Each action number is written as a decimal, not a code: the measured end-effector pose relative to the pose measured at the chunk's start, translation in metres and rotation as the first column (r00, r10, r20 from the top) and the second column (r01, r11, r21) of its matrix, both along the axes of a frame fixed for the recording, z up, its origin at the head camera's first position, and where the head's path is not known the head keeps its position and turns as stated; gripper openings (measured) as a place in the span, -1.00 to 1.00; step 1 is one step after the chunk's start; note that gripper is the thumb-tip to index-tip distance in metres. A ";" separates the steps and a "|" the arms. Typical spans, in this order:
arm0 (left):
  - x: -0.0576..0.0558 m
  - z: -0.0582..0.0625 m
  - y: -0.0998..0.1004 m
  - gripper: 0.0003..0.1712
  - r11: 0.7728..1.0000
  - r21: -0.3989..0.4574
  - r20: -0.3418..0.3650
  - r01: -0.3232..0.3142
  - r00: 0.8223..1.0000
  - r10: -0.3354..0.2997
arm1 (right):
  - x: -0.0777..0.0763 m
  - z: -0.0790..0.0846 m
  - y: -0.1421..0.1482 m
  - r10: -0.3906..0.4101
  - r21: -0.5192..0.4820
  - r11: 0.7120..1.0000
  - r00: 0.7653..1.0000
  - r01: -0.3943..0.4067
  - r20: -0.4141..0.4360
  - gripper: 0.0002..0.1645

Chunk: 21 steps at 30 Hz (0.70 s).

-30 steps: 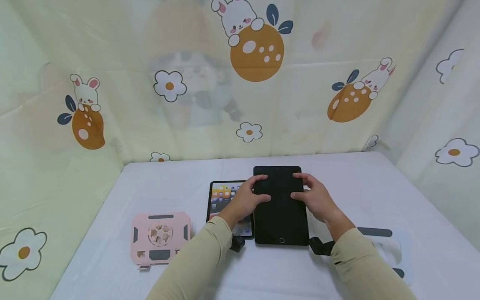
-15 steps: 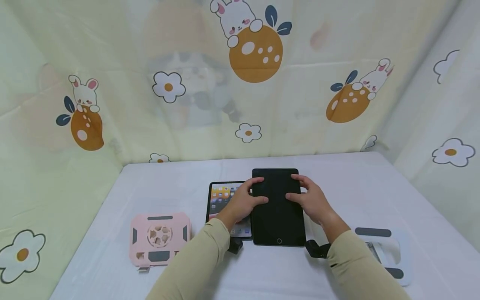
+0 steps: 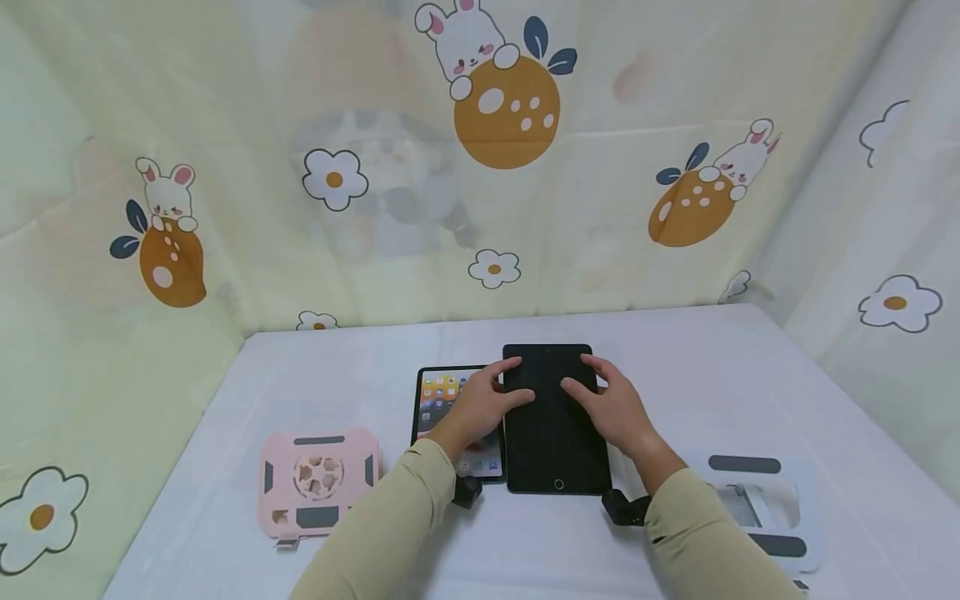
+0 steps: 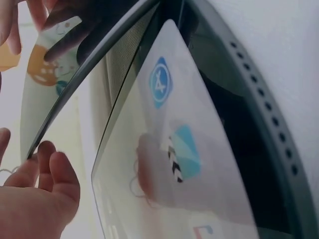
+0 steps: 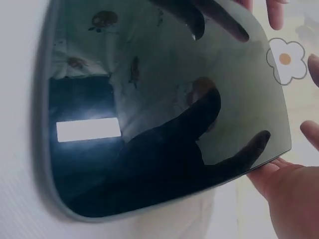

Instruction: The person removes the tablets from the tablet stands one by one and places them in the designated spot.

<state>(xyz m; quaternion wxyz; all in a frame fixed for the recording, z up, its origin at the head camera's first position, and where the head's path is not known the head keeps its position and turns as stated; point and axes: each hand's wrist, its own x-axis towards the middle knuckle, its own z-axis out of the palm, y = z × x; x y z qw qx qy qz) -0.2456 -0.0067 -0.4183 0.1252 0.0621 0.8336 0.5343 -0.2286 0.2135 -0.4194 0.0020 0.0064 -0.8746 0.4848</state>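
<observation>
A black tablet point(image 3: 558, 442) with a dark glossy screen and a round home button is held between both hands. My left hand point(image 3: 474, 410) grips its left edge, thumb over the screen. On the opposite side my right hand point(image 3: 617, 412) holds the right edge, its thumb reaching in over the glass. In the right wrist view the tablet point(image 5: 144, 164) reflects the fingers, and fingertips of the right hand point(image 5: 296, 191) tuck beneath its edge. Partly hidden under my left forearm lies a second tablet point(image 3: 438, 396) with its screen lit; its icons fill the left wrist view.
At the left a pink case point(image 3: 352, 450) with grey pads and a round grille lies on the white cloth. A white case point(image 3: 744, 464) with grey pads lies at the right, partly covered by the sleeve. Patterned curtain point(image 3: 405, 275) hangs behind the table.
The black tablet has shifted slightly left, and my right hand has come left with it, its thumb further in over the screen. More of the white case shows.
</observation>
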 end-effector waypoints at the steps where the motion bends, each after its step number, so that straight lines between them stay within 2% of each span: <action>1: 0.000 -0.001 0.000 -0.28 1.000 -0.007 0.003 -0.001 1.000 0.001 | 0.000 -0.001 -0.001 -0.005 0.005 1.000 1.000 0.005 0.001 -0.12; 7: -0.002 -0.004 -0.001 -0.25 0.999 -0.047 -0.013 0.005 1.000 -0.006 | 0.000 -0.007 -0.003 -0.021 -0.024 0.999 0.999 0.022 0.026 -0.07; 11: -0.004 -0.008 0.000 -0.25 0.999 -0.044 -0.005 0.009 1.000 -0.009 | -0.002 -0.012 -0.006 -0.026 -0.025 0.999 0.999 0.027 0.039 -0.06; 18: -0.008 -0.013 -0.001 -0.30 0.998 0.065 0.020 0.005 1.000 -0.006 | -0.006 -0.018 -0.013 -0.035 -0.024 0.999 0.998 0.037 0.060 -0.06; 21: -0.010 -0.013 -0.002 -0.30 0.996 0.087 0.034 0.016 0.999 -0.019 | -0.007 -0.019 -0.014 -0.033 -0.032 0.999 0.996 0.036 0.078 -0.05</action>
